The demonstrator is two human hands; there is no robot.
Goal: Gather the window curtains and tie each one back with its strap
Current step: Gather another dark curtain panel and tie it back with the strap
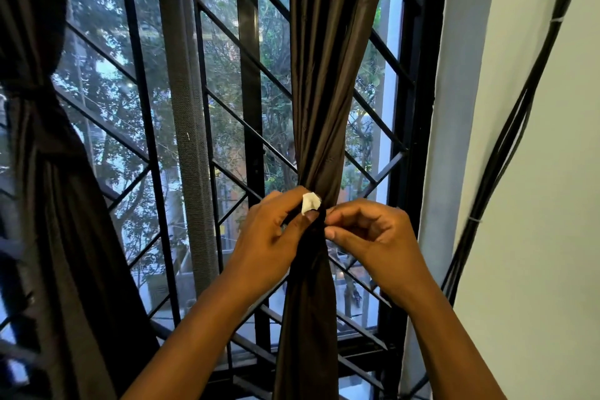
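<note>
Both bare forearms reach up and inward, hands nearly meeting at centre. Left hand (276, 234) curled, thumb and fingertips pinched together, back of hand facing camera. Right hand (373, 237) level with it, fingers bent inward in a loose pinch.

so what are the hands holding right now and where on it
Both hands pinch the strap around the gathered waist of the right curtain. The left hand has its grip by the white tag; the right hand grips the other side.

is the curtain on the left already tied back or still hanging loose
Tied back. The left curtain is cinched at a narrow waist by a dark strap, and fans out below.
</note>
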